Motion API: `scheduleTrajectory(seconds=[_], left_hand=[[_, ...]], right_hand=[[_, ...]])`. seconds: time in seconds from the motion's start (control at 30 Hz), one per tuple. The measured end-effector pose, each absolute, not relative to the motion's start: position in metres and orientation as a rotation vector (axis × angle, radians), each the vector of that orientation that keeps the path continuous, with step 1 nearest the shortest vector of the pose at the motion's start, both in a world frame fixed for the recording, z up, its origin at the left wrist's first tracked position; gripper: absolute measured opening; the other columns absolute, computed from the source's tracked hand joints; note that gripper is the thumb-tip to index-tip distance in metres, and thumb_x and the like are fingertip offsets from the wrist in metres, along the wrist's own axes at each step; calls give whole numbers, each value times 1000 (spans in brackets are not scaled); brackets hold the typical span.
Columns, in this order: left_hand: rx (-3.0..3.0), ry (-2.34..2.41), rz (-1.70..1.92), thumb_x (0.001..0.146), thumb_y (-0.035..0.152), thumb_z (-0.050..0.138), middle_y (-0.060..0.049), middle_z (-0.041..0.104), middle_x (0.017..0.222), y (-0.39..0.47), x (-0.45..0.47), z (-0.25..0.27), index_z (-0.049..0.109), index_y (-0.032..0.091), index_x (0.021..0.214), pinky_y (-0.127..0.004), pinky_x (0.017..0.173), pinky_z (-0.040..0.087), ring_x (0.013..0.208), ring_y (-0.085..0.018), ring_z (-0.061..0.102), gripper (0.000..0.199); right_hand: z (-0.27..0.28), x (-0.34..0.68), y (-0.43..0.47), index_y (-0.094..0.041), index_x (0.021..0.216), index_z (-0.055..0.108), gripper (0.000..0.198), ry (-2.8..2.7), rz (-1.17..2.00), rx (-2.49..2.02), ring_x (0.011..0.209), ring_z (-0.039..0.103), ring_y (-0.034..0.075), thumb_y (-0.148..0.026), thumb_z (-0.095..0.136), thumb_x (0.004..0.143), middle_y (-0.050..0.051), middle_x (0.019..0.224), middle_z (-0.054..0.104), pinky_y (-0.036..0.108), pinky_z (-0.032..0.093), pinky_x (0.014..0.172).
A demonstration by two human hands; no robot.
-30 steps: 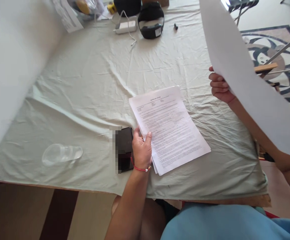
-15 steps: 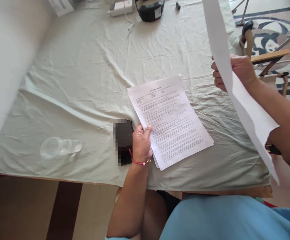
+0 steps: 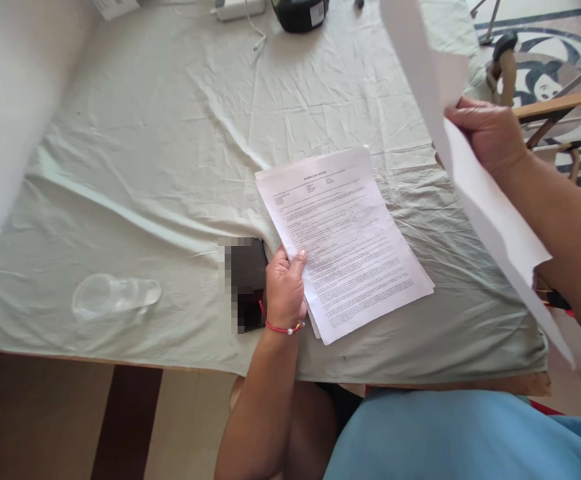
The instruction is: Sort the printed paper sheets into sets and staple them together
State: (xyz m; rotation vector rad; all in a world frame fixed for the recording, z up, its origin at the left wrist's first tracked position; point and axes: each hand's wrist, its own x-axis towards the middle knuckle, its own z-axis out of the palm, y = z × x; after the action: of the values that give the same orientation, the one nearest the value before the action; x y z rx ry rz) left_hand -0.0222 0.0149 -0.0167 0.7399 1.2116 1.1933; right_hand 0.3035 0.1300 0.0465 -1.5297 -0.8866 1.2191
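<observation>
My left hand (image 3: 286, 283), with a red thread bracelet at the wrist, grips the left edge of a stack of printed papers (image 3: 345, 247), thumb on top. The stack lies tilted over the cloth near the table's front, its top page headed "Overleaf Notes". My right hand (image 3: 493, 133) is raised at the right, closed on one or more white sheets (image 3: 475, 180) seen nearly edge-on. Some of its fingers are hidden behind the paper. Just left of my left hand lies a dark, phone-like object (image 3: 250, 273), partly blurred by pixelation.
A clear plastic cup (image 3: 115, 295) lies on its side at the left of the cloth-covered table (image 3: 145, 167). At the back are a black device (image 3: 300, 15) and a white power strip or adapter (image 3: 240, 8) with a cable. A wooden-armed chair (image 3: 550, 107) stands beyond the right edge.
My right hand has turned and shifted slightly right, and the sheets in it have swung and bent, their upper end moving left. My left hand stays on the stack.
</observation>
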Motion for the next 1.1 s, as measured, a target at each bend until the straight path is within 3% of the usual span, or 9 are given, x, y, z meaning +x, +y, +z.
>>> scheduleTrajectory(seconds=[0.17, 0.27, 0.4, 0.5, 0.63, 0.9, 1.1], left_hand=[[703, 1164, 1202, 82, 33, 80, -12, 77, 118, 11, -19, -14, 70, 20, 107, -53, 113, 53, 127, -33, 68, 31], [698, 1121, 1221, 84, 34, 79, -11, 77, 120, 9, -15, -14, 69, 21, 109, -53, 115, 52, 129, -32, 67, 30], [719, 1067, 1267, 87, 35, 78, -9, 75, 125, 9, -6, -16, 68, 23, 114, -50, 121, 46, 136, -31, 63, 31], [719, 1064, 1263, 89, 35, 76, -10, 72, 131, 10, -2, -19, 66, 24, 118, -49, 123, 44, 139, -31, 61, 32], [698, 1101, 1230, 92, 33, 73, -10, 71, 134, 12, -4, -22, 63, 23, 122, -48, 121, 46, 137, -29, 62, 33], [630, 1157, 1226, 85, 25, 72, -13, 73, 132, 16, -15, -20, 63, 21, 123, -52, 114, 53, 132, -31, 65, 39], [632, 1194, 1223, 77, 19, 73, -12, 74, 130, 18, -16, -21, 62, 20, 121, -51, 115, 52, 132, -32, 66, 45]], right_hand=[[31, 300, 133, -25, 85, 81, 14, -897, 1014, -1559, 116, 72, 26, -12, 74, 84, 3, 112, 81, 42, 55, 103], [24, 295, 132, -32, 86, 83, 16, -924, 1032, -1633, 121, 71, 30, -17, 81, 80, 1, 113, 81, 47, 56, 104], [19, 290, 132, -32, 82, 82, 17, -980, 1104, -1525, 121, 70, 27, -16, 81, 79, 1, 112, 80, 44, 55, 108], [13, 288, 136, -27, 85, 80, 22, -965, 1155, -1489, 119, 70, 23, -7, 73, 81, 3, 114, 79, 40, 55, 106], [2, 291, 143, -22, 87, 77, 24, -922, 1172, -1539, 113, 71, 23, -1, 66, 81, 7, 117, 78, 39, 58, 93], [11, 292, 139, -18, 90, 76, 14, -890, 1297, -1674, 86, 70, 15, -6, 70, 90, 9, 105, 76, 31, 57, 74], [19, 290, 134, -17, 84, 74, 15, -959, 1380, -1798, 78, 64, 11, -3, 76, 86, 5, 94, 73, 30, 57, 85]])
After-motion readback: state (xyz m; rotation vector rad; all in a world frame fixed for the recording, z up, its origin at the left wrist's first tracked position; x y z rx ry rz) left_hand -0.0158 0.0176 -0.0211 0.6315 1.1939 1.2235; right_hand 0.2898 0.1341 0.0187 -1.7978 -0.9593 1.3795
